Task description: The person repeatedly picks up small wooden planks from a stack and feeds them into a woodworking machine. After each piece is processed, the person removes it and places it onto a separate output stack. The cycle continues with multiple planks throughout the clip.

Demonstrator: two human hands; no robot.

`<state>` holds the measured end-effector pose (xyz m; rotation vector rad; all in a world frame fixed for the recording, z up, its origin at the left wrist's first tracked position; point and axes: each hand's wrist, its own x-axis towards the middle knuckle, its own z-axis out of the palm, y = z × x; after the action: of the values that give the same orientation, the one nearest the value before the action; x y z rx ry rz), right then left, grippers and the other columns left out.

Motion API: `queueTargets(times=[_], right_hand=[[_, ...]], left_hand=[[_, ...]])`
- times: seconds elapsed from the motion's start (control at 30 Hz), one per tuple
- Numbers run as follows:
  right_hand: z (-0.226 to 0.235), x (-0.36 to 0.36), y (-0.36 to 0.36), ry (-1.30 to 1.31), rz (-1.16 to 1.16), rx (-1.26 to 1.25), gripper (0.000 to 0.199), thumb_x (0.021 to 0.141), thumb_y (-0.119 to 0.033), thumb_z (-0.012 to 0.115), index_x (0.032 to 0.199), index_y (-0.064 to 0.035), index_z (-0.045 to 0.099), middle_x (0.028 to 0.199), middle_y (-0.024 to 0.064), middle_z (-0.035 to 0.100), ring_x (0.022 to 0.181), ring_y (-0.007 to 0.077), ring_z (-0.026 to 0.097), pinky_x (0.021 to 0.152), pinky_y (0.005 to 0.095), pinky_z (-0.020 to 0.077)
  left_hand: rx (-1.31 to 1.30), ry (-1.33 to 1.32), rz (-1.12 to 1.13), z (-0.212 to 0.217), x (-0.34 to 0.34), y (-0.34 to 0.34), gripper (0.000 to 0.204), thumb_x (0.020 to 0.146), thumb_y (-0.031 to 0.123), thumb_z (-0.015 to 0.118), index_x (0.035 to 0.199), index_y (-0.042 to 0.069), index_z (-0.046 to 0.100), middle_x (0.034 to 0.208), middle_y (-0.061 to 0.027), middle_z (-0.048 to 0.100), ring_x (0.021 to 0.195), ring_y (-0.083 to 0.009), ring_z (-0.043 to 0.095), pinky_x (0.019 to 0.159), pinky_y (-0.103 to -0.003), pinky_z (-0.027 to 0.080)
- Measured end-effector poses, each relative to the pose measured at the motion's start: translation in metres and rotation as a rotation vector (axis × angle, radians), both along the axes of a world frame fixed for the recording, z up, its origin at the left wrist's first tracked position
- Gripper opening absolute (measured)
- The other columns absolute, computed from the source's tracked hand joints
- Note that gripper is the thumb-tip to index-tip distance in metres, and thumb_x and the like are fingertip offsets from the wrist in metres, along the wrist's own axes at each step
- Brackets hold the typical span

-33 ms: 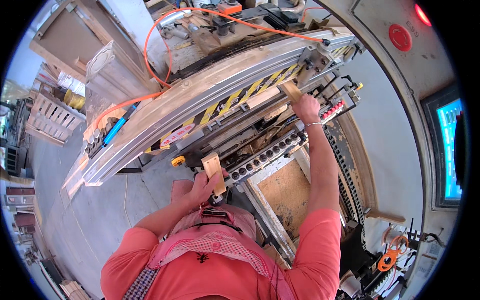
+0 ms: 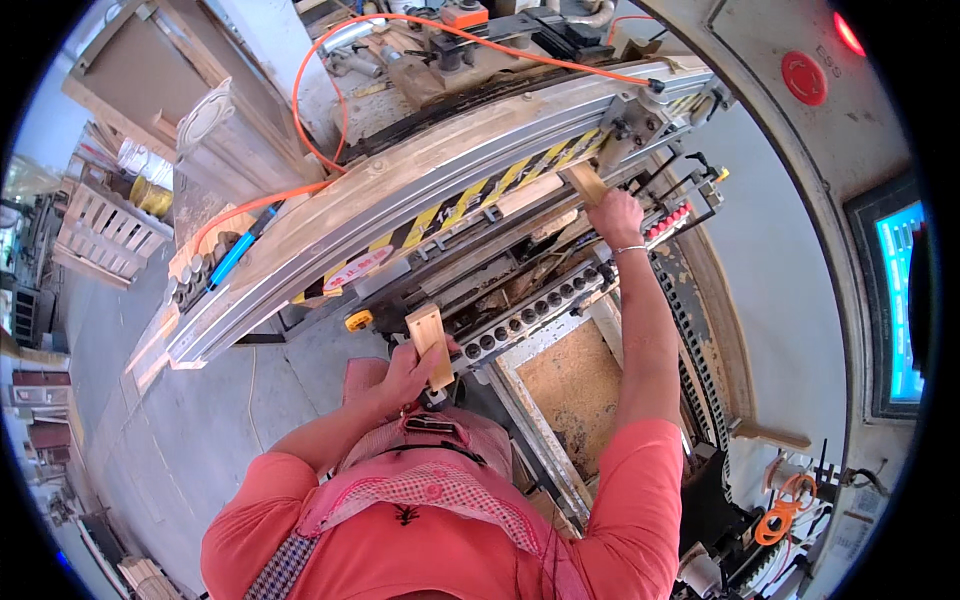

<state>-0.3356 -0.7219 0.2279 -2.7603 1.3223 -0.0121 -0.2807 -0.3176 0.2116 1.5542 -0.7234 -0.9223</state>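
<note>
Close to my waist, my left hand [image 2: 410,376] is closed around a short light wooden block [image 2: 428,336], which stands slanted past my fingers. My right arm reaches far forward, and the right hand [image 2: 616,218] grips another wooden piece [image 2: 584,184] by its near end. The far end of that piece lies by the metal bracket [image 2: 634,122] of a machine. Between the two hands runs a machine bar with a row of black round caps [image 2: 528,317]; red caps [image 2: 667,223] sit beside my right wrist. My right palm and its fingertips are partly hidden.
A long machine beam with a black-and-yellow striped strip [image 2: 470,205] crosses ahead. An orange hose [image 2: 296,90] loops over it. At right stand a control panel with a red button [image 2: 804,78] and a lit screen [image 2: 902,300]. A chain [image 2: 690,380] runs beside my right arm.
</note>
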Motion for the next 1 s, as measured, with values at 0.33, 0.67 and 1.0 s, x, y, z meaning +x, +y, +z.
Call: queueTargets(times=[0.33,0.67,1.0], right_hand=[[0.002,0.005,0.005,0.048,-0.034,-0.023,0.045,0.072,-0.043,0.065,0.091,-0.0024,0.064,0.091,0.0187,0.064,0.087,0.0327,0.062,0.077,0.0399,0.0497],[-0.003,0.005,0.000,0.124,0.004,-0.039,0.046,0.071,-0.035,0.066,0.098,-0.0002,0.053,0.093,0.0213,0.063,0.089,0.0341,0.061,0.077,0.0420,0.0495],[-0.003,0.010,0.002,0.191,-0.018,-0.035,0.049,0.071,-0.033,0.067,0.101,0.0014,0.048,0.091,0.0214,0.062,0.087,0.0358,0.061,0.077,0.0431,0.0490]], left_hand=[[-0.004,-0.113,-0.041,-0.009,0.009,0.005,0.023,0.081,0.013,0.061,0.101,0.001,0.060,0.089,-0.0042,0.062,0.081,-0.0088,0.057,0.071,-0.025,0.047],[0.076,-0.188,-0.079,-0.035,0.014,0.012,0.029,0.083,0.017,0.060,0.107,0.002,0.059,0.090,-0.0095,0.064,0.083,-0.0141,0.061,0.074,-0.029,0.048],[-0.039,0.010,-0.108,-0.028,0.018,0.011,0.022,0.087,0.016,0.053,0.105,0.003,0.058,0.090,-0.0056,0.064,0.078,-0.0100,0.058,0.069,-0.027,0.048]])
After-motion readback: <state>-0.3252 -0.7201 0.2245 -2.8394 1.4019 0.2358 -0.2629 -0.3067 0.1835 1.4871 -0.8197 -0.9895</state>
